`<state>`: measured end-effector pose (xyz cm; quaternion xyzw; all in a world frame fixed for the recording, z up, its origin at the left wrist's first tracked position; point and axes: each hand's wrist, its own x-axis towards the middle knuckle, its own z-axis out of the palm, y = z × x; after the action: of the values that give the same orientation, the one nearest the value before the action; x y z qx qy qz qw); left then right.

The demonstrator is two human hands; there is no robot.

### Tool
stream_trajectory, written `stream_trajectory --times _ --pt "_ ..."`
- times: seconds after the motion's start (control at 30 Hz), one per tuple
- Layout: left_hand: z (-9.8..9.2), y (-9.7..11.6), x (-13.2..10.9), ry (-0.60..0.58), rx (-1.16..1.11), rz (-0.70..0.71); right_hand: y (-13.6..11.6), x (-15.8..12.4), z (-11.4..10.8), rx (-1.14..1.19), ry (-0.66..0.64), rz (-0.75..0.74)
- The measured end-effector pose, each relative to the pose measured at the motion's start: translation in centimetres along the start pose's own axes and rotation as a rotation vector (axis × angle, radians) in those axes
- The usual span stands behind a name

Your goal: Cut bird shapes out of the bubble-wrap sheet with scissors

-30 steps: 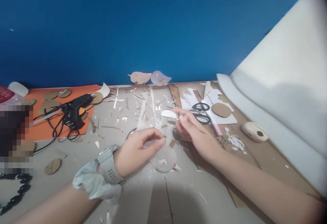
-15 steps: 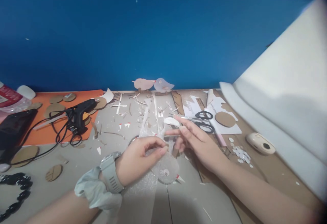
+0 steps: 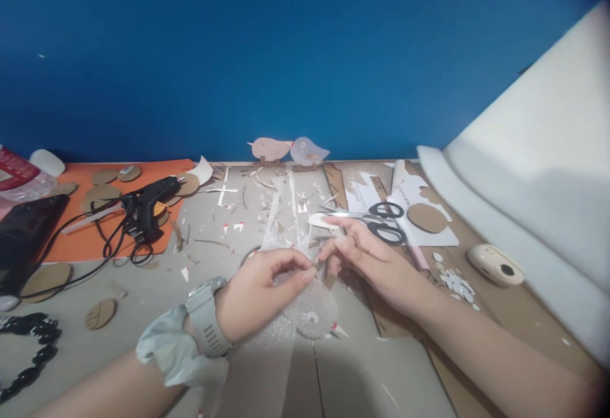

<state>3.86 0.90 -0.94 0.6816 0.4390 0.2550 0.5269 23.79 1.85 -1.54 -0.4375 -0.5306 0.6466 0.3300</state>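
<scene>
My left hand (image 3: 260, 291), with a grey watch and a scrunchie on the wrist, is curled with thumb and fingers pinched on a glittery translucent cut-out (image 3: 309, 307) lying on the table. My right hand (image 3: 366, 259) meets it from the right, fingertips pinched at the same piece's upper edge, next to the left thumb. A small white oval paper piece (image 3: 320, 220) lies just beyond the right fingers. Black-handled scissors (image 3: 381, 221) lie right behind my right hand.
A black glue gun (image 3: 147, 205) with its cord rests on an orange sheet (image 3: 81, 240) at the left. Two paper birds (image 3: 288, 149) stand at the blue wall. Cardboard circles, paper scraps, a cream round device (image 3: 495, 264), black beads (image 3: 28, 357) and white foam (image 3: 524, 183) surround the work spot.
My right hand has drawn back from the white oval piece to the glittery cut-out and pinched its edge beside my left fingers. The view has shifted slightly.
</scene>
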Motion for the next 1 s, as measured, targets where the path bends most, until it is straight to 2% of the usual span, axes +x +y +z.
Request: stream_trajectory --times 0.17,0.47,0.67,0.83,1.0 --pt "0.0 0.2 0.0 0.003 0.014 -0.011 0.0 0.2 -0.1 0.063 0.005 0.012" --pt "0.0 0.2 -0.1 -0.019 0.046 -0.01 -0.8 -0.5 0.4 -0.249 -0.012 0.024" --pt "-0.1 0.1 -0.2 -0.072 0.098 0.055 -1.4 -1.0 0.2 -0.473 -0.143 -0.001" --pt "-0.2 -0.2 -0.2 -0.153 0.082 0.094 -1.6 -1.1 0.3 -0.574 -0.235 0.019" --pt "-0.2 -0.1 -0.2 -0.155 0.052 0.079 -1.3 -1.1 0.1 -0.627 -0.299 0.006"
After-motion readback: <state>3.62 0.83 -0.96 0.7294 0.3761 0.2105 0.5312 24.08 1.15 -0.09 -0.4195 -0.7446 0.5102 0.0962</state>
